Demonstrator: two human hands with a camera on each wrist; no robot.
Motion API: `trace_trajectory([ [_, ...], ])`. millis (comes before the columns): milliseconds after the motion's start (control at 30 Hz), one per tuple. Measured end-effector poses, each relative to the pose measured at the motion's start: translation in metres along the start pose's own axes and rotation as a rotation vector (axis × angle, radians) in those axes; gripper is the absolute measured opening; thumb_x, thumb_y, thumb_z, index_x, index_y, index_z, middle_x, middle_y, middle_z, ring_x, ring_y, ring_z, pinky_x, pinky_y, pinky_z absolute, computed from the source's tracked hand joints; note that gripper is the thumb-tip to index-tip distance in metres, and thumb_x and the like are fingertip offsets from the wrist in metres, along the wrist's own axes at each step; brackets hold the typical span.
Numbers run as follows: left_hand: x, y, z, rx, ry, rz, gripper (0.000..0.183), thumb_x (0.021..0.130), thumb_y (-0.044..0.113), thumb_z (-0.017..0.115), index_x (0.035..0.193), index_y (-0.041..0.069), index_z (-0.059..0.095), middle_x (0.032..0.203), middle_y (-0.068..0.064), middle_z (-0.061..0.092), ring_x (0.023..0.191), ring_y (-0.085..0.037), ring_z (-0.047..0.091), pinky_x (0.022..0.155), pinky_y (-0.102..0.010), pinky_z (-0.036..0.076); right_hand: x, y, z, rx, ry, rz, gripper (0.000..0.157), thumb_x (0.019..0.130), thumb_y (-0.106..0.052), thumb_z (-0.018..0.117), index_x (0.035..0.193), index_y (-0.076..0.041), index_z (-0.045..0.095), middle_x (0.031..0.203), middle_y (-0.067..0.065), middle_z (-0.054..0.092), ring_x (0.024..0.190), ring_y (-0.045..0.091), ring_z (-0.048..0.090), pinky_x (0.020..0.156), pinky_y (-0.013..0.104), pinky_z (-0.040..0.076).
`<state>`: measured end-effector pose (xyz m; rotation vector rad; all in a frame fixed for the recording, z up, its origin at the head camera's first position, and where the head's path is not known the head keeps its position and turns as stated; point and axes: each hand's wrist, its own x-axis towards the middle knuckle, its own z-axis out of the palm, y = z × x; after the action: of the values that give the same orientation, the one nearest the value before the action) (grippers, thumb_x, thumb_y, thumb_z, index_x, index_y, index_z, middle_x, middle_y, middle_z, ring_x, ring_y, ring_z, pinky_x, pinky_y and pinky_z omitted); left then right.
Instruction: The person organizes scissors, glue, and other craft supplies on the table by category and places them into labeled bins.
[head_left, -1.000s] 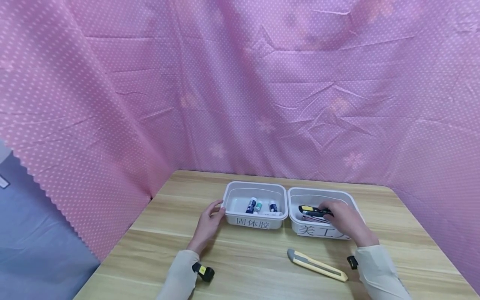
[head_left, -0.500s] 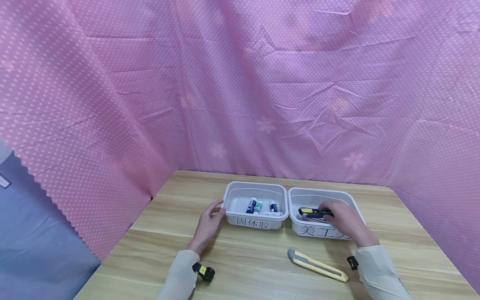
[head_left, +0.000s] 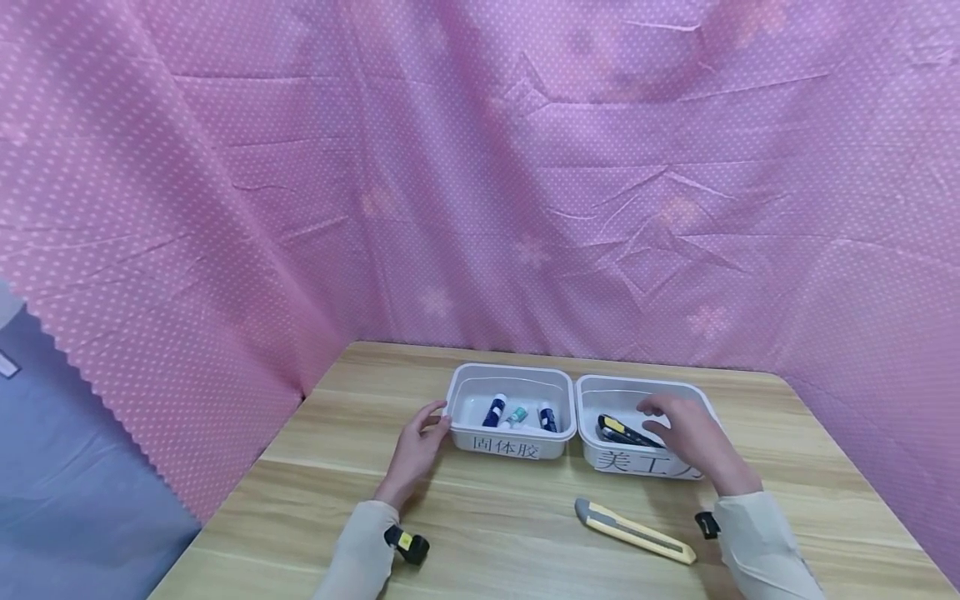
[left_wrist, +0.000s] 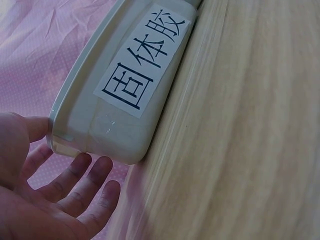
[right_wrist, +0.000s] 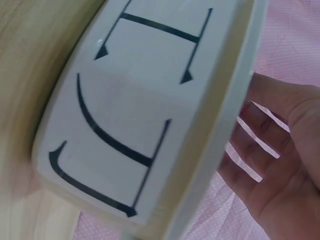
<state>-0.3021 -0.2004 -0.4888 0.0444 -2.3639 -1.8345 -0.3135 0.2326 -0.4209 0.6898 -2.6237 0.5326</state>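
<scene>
Two white plastic boxes with paper labels stand side by side. My left hand [head_left: 420, 446] is at the left end of the left box [head_left: 551, 447], thumb and fingertips touching its rim and outer wall, as the left wrist view shows. In that box lie glue sticks: one dark blue [head_left: 493, 411], one green-capped [head_left: 517, 415] and another dark blue [head_left: 548, 418]. Over the right box [head_left: 641, 385] hovers my right hand [head_left: 690, 437], fingers loosely bent and holding nothing. Below them lies a black and yellow utility knife [head_left: 617, 427], among other dark knives partly hidden by the front wall.
A large pale yellow and grey utility knife [head_left: 636, 532] lies on the wooden table [head_left: 495, 533] in front of the right box. Pink dotted curtains [head_left: 480, 208] hang behind the table and along its sides.
The right hand has let go of the black and yellow utility knife, which now rests lower in the right box. The glue sticks have shifted slightly; the left hand has stayed put.
</scene>
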Motion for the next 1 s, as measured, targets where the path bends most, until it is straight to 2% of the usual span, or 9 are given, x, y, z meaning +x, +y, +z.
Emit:
trace_trajectory([
  [300,0.001,-0.001,0.000,-0.001,0.015,0.017,0.044,0.104,0.030,0.061,0.146,0.018,0.055,0.132,-0.020,0.064,0.116,-0.035,0.067,0.105,-0.049,0.051,-0.002,-0.012,-0.011,0.008,-0.003,0.003,0.019,0.091,-0.012,0.078,0.109,-0.006,0.075,0.103,0.010,0.076,0.096,0.028,0.071,0.085,0.051,0.059],
  [467,0.001,-0.002,0.000,-0.006,0.009,0.026,0.045,0.104,0.030,0.061,0.147,0.017,0.055,0.132,-0.021,0.063,0.116,-0.035,0.067,0.106,-0.050,0.050,-0.009,-0.021,-0.018,0.002,0.003,-0.006,0.025,0.091,-0.020,0.078,0.113,-0.008,0.074,0.106,0.007,0.075,0.097,0.028,0.070,0.083,0.052,0.059],
  [600,0.002,-0.003,0.000,-0.009,0.005,0.021,0.045,0.104,0.031,0.061,0.147,0.017,0.055,0.133,-0.021,0.063,0.117,-0.035,0.067,0.106,-0.050,0.050,-0.016,-0.027,-0.022,-0.022,0.044,-0.029,0.031,0.092,-0.028,0.078,0.117,-0.011,0.073,0.109,0.006,0.075,0.097,0.027,0.070,0.080,0.052,0.059],
  [800,0.001,-0.001,-0.001,-0.002,0.007,0.007,0.045,0.104,0.033,0.061,0.147,0.020,0.055,0.133,-0.018,0.063,0.118,-0.033,0.067,0.106,-0.050,0.049,-0.028,-0.034,-0.026,-0.061,0.068,-0.056,0.043,0.093,-0.040,0.076,0.126,-0.013,0.069,0.122,0.008,0.072,0.101,0.028,0.071,0.078,0.052,0.060],
  [1000,-0.001,0.001,0.000,-0.004,0.005,0.006,0.045,0.104,0.031,0.060,0.147,0.019,0.054,0.134,-0.019,0.062,0.118,-0.034,0.066,0.107,-0.051,0.049,-0.042,-0.037,-0.026,-0.113,0.087,-0.115,0.046,0.090,-0.041,0.078,0.127,-0.014,0.069,0.121,0.006,0.071,0.104,0.028,0.070,0.075,0.050,0.060],
])
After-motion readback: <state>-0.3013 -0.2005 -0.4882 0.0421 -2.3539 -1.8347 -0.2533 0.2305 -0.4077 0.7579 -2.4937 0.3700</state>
